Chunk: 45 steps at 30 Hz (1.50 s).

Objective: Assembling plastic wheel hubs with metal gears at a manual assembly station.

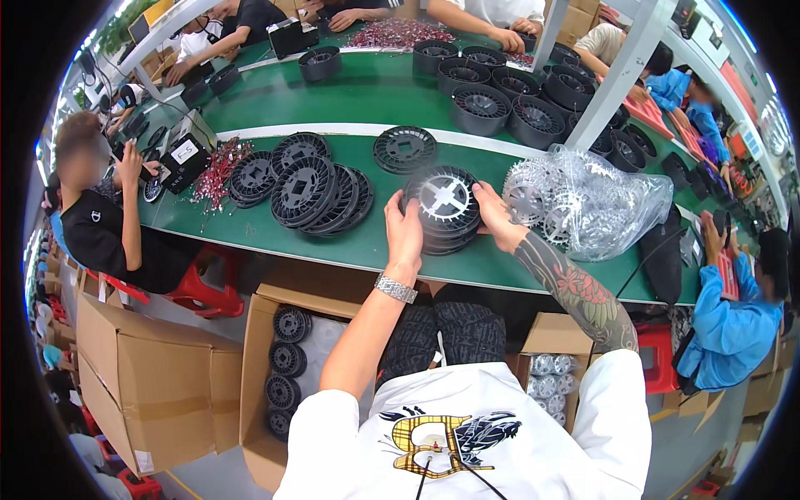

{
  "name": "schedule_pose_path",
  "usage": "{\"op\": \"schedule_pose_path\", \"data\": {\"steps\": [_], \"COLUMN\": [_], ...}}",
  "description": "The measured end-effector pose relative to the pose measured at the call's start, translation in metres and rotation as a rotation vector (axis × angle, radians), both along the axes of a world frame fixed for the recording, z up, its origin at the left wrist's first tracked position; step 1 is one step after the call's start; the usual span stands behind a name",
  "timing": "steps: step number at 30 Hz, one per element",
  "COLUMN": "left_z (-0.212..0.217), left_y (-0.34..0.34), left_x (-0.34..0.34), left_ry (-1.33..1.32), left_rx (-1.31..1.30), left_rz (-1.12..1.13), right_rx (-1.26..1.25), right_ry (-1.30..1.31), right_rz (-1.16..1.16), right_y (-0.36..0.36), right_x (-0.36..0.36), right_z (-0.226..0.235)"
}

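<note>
A short stack of round black plastic grilles (444, 218) stands near the front edge of the green table (358, 246). A silver-grey metal ring with a cross-shaped hub (443, 197) lies on top of it. My left hand (404, 232) grips the stack's left side, a metal watch on its wrist. My right hand (493, 217) holds the stack's right side, its fingers touching the silver ring.
More black grilles (321, 196) lie to the left, and a clear bag of silver parts (596, 200) to the right. Black round housings (500, 92) crowd the far table. Open cartons (287, 367) stand on the floor below. Seated people work at left, right and across.
</note>
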<state>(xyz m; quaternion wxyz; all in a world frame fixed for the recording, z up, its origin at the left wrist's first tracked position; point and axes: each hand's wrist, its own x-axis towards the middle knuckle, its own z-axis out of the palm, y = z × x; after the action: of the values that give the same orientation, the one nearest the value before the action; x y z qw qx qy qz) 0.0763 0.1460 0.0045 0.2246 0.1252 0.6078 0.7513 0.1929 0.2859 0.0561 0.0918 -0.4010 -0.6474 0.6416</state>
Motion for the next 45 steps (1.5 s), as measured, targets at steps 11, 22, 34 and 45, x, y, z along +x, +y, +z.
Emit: {"op": "schedule_pose_path", "data": {"steps": [11,22,34,45], "left_z": [0.005,0.016,0.178,0.234], "left_y": [-0.005,-0.005,0.001,0.017], "left_x": [0.022,0.018,0.011,-0.023], "left_ry": [0.276,0.184,0.467,0.326], "left_rx": [-0.130,-0.048,0.196,0.229], "left_rz": [0.149,0.171,0.194,0.166], "right_rx": [0.096,-0.007,-0.113,-0.219], "right_ry": [0.246,0.457,0.773,0.709], "right_rz": [-0.216,-0.319,-0.251,-0.142], "right_y": [-0.025,-0.029,-0.005,-0.003], "right_x": [-0.010,-0.019,-0.037,-0.051], "right_z": [-0.024,-0.028,0.117,0.182]}}
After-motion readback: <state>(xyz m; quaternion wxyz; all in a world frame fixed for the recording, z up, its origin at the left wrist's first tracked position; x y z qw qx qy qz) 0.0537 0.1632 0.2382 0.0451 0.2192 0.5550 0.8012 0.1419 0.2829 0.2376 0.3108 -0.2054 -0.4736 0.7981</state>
